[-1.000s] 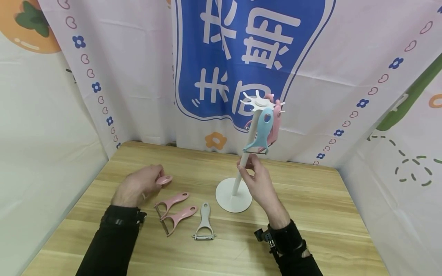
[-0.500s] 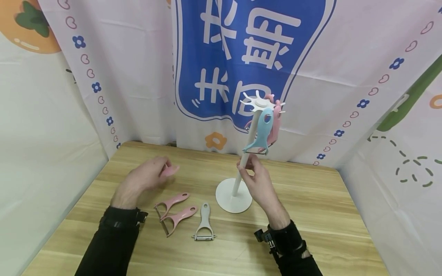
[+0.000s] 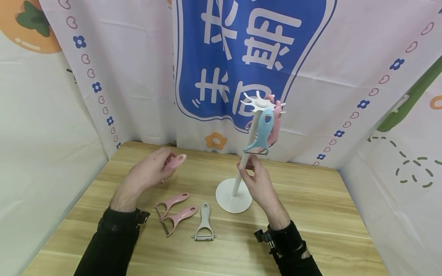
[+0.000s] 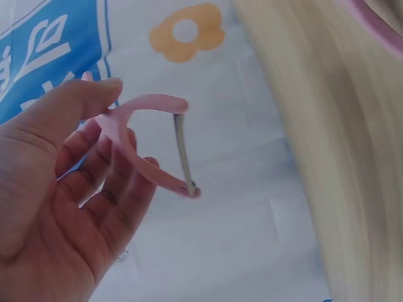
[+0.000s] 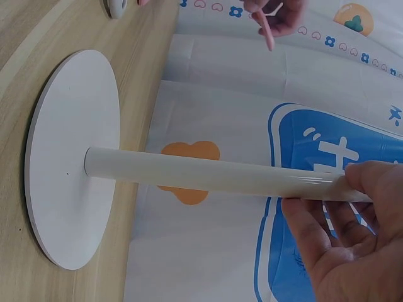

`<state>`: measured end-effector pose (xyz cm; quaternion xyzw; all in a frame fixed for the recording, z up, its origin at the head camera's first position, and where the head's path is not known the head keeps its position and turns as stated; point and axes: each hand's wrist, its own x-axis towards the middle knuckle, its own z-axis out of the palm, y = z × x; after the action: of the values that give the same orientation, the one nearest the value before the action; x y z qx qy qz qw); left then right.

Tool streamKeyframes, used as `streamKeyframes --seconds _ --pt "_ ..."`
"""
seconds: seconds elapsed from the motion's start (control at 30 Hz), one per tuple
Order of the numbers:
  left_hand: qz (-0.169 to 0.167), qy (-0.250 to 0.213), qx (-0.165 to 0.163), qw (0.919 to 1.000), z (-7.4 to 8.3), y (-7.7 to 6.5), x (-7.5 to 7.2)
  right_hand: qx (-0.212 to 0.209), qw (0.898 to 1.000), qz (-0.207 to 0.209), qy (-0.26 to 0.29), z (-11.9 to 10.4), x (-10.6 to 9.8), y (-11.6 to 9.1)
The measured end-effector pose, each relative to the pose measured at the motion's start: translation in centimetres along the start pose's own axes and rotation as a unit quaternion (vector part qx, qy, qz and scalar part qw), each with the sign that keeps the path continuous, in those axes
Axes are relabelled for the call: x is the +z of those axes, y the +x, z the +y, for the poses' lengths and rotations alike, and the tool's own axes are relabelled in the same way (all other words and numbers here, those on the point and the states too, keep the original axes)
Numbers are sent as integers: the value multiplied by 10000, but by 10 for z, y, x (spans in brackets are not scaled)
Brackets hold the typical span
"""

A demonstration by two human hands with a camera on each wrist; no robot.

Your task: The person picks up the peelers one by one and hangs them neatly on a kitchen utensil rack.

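The left hand (image 3: 146, 170) holds a pink peeler (image 3: 176, 162), thumb on one side and fingers curled against the other, raised above the table (image 3: 310, 211). The grip sits around the neck, where handle meets fork; the metal blade (image 4: 182, 148) spans the fork's tips, outside the fingers, and the handle's holed end points away from the hand toward the white stand (image 3: 235, 201).

The right hand (image 3: 259, 182), well apart to the left hand's right, pinches the stand's pole between thumb and fingers. Just above that hand hang a blue peeler (image 3: 264, 128) and pink ones (image 3: 276, 124) partly hidden behind it. Nearer the wearer than the left hand lie two more pink peelers, a back one (image 3: 176, 199) and a front one (image 3: 181, 216), forks touching or overlapping — I cannot tell which — with a grey peeler (image 3: 205, 216) just beside them.

The held peeler looks like light, stiff plastic, smooth enough to twist in a loose pinch. The neck seems a sound place to hold: it leaves the hole exposed, though fingertips close to the fork should keep off the blade — the sharp part, presumably.
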<state>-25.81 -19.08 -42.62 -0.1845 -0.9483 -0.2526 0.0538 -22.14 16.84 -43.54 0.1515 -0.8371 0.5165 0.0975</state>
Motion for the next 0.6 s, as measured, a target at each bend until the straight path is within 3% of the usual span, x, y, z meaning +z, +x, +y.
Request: streamKeyframes --seconds 0.23,0.6 --pt "312 -96 219 9992 6 -1 -6 24 10000 -15 8 -1 1 0" --pt "901 -288 276 9951 28 0 -9 11 9999 7 -100 0 1 0"
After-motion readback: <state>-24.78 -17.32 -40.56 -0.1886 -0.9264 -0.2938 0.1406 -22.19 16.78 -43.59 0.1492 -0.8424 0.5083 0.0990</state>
